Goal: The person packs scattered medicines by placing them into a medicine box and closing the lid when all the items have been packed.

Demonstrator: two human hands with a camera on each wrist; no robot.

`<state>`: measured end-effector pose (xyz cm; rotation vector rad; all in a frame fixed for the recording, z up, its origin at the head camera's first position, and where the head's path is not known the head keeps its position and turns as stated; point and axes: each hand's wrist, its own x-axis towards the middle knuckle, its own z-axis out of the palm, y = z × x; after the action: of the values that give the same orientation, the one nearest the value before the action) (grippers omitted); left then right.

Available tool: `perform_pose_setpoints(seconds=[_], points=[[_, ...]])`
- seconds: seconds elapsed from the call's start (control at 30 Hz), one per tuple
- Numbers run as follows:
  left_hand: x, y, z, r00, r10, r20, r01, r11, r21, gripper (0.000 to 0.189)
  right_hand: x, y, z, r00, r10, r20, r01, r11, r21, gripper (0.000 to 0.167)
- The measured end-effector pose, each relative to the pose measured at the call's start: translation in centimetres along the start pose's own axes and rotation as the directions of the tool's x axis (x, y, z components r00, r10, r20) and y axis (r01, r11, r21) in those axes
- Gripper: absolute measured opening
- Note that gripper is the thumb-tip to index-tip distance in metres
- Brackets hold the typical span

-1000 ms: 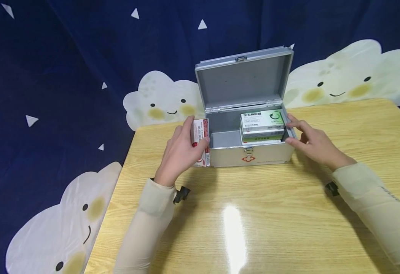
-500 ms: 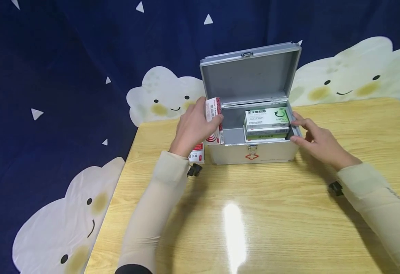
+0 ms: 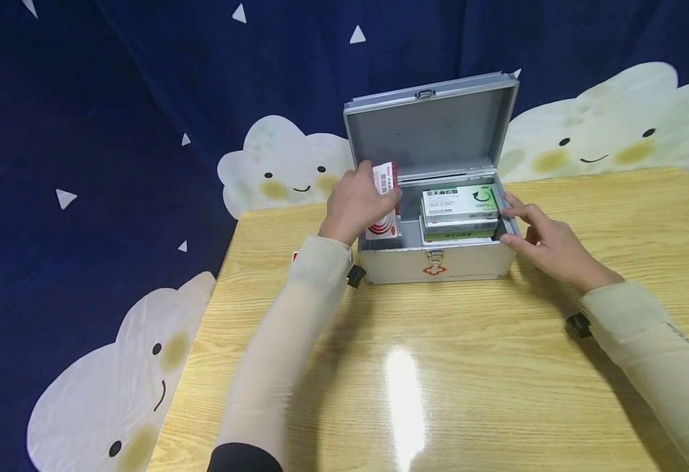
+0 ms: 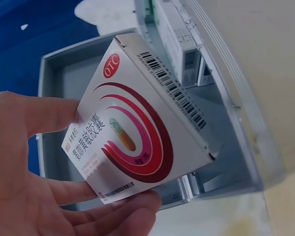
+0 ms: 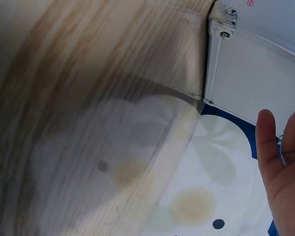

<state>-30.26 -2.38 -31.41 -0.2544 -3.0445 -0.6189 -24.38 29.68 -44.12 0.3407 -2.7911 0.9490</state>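
My left hand pinches a white and red medicine box between thumb and fingers. This box is held tilted over the left part of a silver first-aid case; in the left wrist view the box shows an OTC mark and a capsule picture. Inside the case, on the right, lies a stack of medicine boxes, with a white and green box on top. My right hand touches the case's right side with extended fingers; part of it shows in the right wrist view.
The case lid stands raised at the back. Another box lies on the wooden table left of the case, mostly hidden behind my left forearm. Behind the table hangs a dark blue curtain with cloud shapes.
My left hand has lifted the medicine box from the table left of the case and carried it right, over the case. The right hand has stayed at the case's side.
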Motion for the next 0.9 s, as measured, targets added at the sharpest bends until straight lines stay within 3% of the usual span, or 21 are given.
perform_pose_setpoints(seconds=[0.23,0.5,0.73,0.9], points=[[1.1,0.6,0.5,0.995,-0.04,0.087,0.035,0.997,0.064,0.07,0.1,0.1,0.0,1.0,0.004,-0.001,-0.004,1.0,0.002,0.051],[2.3,0.4,1.3,0.981,-0.079,0.178,0.053,0.988,0.147,0.036,0.0,0.1,0.1,1.0,0.008,0.007,-0.009,1.0,0.018,0.051],[3.4,1.1,1.3,0.966,-0.117,0.231,0.069,0.976,0.205,0.029,0.0,0.2,0.1,1.0,0.01,0.0,-0.01,1.0,0.02,0.051],[3.8,1.8,0.8,0.947,-0.177,0.268,0.103,0.958,0.269,0.039,0.1,0.0,0.3,1.0,-0.002,-0.01,0.002,1.0,0.025,0.05]])
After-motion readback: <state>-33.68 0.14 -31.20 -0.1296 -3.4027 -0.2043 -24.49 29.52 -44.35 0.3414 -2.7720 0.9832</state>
